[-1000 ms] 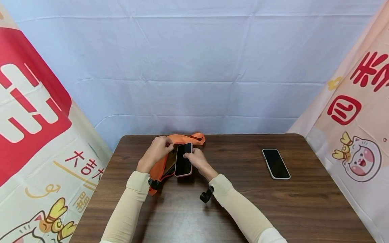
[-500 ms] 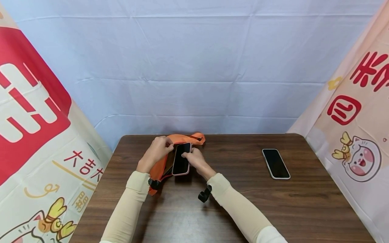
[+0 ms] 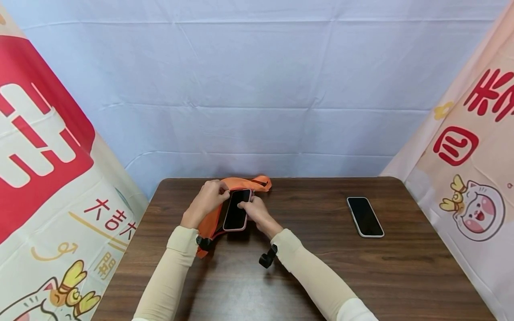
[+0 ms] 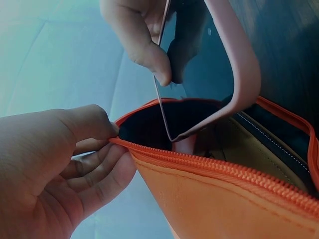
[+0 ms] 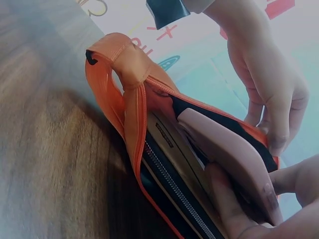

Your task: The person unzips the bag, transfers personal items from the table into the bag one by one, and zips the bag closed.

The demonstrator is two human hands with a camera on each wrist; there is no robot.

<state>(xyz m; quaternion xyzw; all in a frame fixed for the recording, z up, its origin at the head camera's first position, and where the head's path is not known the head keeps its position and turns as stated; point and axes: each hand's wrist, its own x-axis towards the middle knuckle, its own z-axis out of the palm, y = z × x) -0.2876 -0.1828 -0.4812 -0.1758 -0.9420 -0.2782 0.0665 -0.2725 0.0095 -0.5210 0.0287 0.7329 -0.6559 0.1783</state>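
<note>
**A:** What sits around the work, and is anything in the way?

**B:** From my station I log a brown wooden table. A second phone, white-edged, lies flat and screen-up on the right side, well apart from both hands. White cloth hangs behind the table; printed banners flank it left and right. The orange pouch stands near the far edge, its strap end lying toward the back. In the head view the left hand covers part of the pouch mouth, so I read the opening from the wrist views.

**A:** And the hands?

**B:** The left hand's thumb and curled fingers pinch the zipper edge of the pouch and hold the mouth apart. The right hand grips the pink-cased phone by its edges, thumb on one side, fingers pressed on the other. The phone is tilted, its lower corner already inside the open mouth, most of its body above the rim.

**A:** Counts?

**B:** Two phones: one held, one lying on the table. One pouch, with two zippers that I can see in the right wrist view: the open orange one and a dark one lower on its side. Two hands, both in cream sleeves. Two banners.
</note>
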